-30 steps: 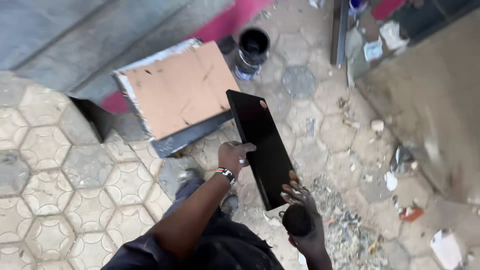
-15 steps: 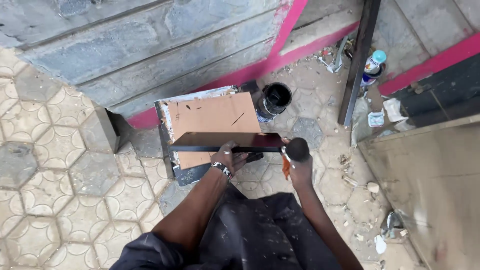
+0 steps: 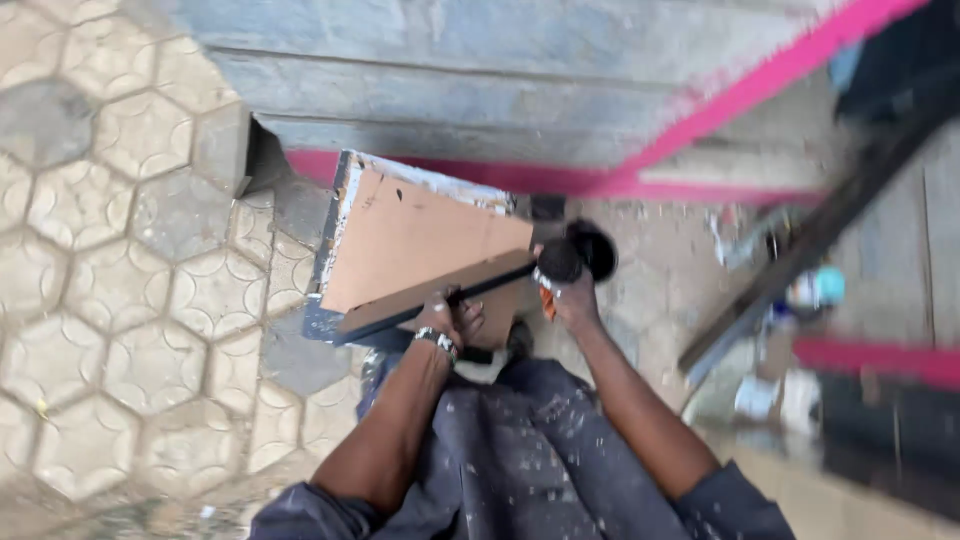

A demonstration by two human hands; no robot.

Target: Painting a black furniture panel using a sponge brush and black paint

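Ground: hexagonal grey-beige paving blocks [image 3: 130,300], rough and dusty, filled the left half of view. A grey block wall [image 3: 480,60] with a pink painted base band ran across 12 o'clock.

A square brown board [image 3: 400,235], matte like cardboard or hardboard, with a white-flecked dark rim, lay flat on the paving at centre.

A long, thin rectangular panel [image 3: 440,293], black on its edge and brown on the face in view, was tilted over the near edge of the brown board, running from 8 o'clock up toward 2 o'clock.

Left hand [image 3: 452,318], a beaded band at the wrist, was closed on the panel's lower edge near mid-length; the panel sat at the hand's 12 o'clock, touching it.

Right hand [image 3: 570,298] was gripping a dark round-headed tool [image 3: 560,262], blurred; the kind could not be told. The panel's right end met this hand at its 10 o'clock.

A black round can [image 3: 596,248] stood just behind the tool.

Dark, paint-speckled clothing [image 3: 520,450] filled 6 o'clock.
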